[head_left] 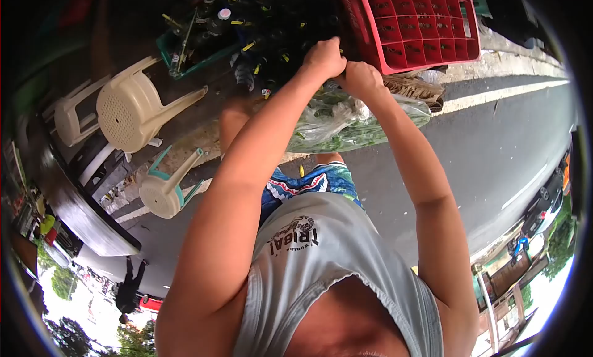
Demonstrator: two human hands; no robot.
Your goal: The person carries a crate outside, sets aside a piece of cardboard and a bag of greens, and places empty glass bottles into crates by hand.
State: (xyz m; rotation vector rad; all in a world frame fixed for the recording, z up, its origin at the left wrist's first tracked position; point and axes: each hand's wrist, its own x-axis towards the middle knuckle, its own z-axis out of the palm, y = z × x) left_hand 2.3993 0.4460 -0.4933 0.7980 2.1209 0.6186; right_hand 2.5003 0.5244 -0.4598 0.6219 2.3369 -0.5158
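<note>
My left hand (325,58) and my right hand (364,81) are close together in front of me, both with fingers curled closed. They seem to grip the top of a clear plastic bag (336,123), though the pinched part is hidden behind my fingers. Leafy green stuff shows through the bag, which hangs between my hands and my legs. Just beyond my hands is a dark cluster of glass bottles (272,45), several with yellow on them. A red plastic crate (426,63) with divided compartments stands right of my hands.
Left of me are a beige plastic stool (126,113), a smaller white and teal stool (162,193) and a green crate (185,66) with bottles. Brown cardboard-like material (417,90) lies below the red crate. Road (488,147) with parked cars stretches right; a person (130,289) is behind.
</note>
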